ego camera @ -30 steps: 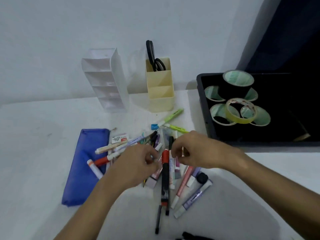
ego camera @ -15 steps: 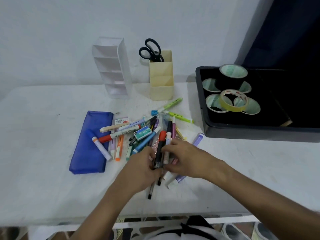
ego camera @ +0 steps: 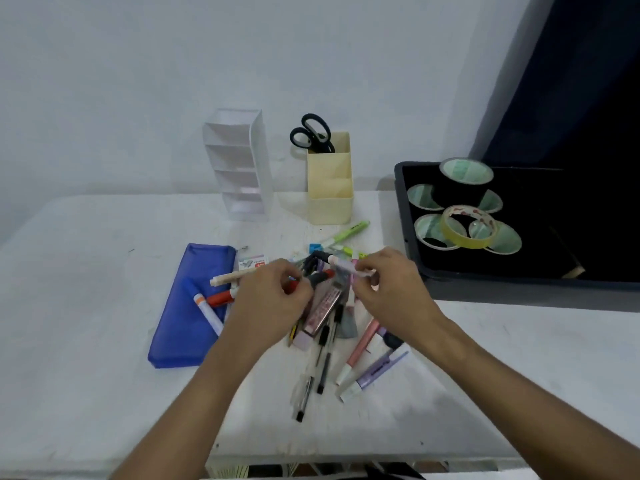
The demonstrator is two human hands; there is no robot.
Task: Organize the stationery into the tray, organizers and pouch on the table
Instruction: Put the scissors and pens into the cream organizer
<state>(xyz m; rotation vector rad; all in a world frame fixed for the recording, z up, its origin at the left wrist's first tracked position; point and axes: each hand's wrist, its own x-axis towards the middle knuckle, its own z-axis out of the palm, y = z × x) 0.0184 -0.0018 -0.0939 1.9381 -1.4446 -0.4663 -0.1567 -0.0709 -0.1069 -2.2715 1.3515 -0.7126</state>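
Observation:
A heap of pens and markers lies in the middle of the white table. Over its far part, my left hand grips a red and black marker. My right hand pinches a pale pink and white pen, lifted a little above the heap. A blue pouch lies flat to the left, with an orange-banded marker and a red marker on it. At the back stand a white tiered organizer and a cream organizer holding black scissors. The black tray at right holds several tape rolls.
A small staple box lies by the pouch's far corner. Green highlighters lie near the cream organizer. Black pens and pink and lilac markers stretch toward the table's near edge. A dark curtain hangs at the back right.
Both hands have moved from the near side of the heap to its far side. The left now grips the red and black marker and the right has lifted a pale pen.

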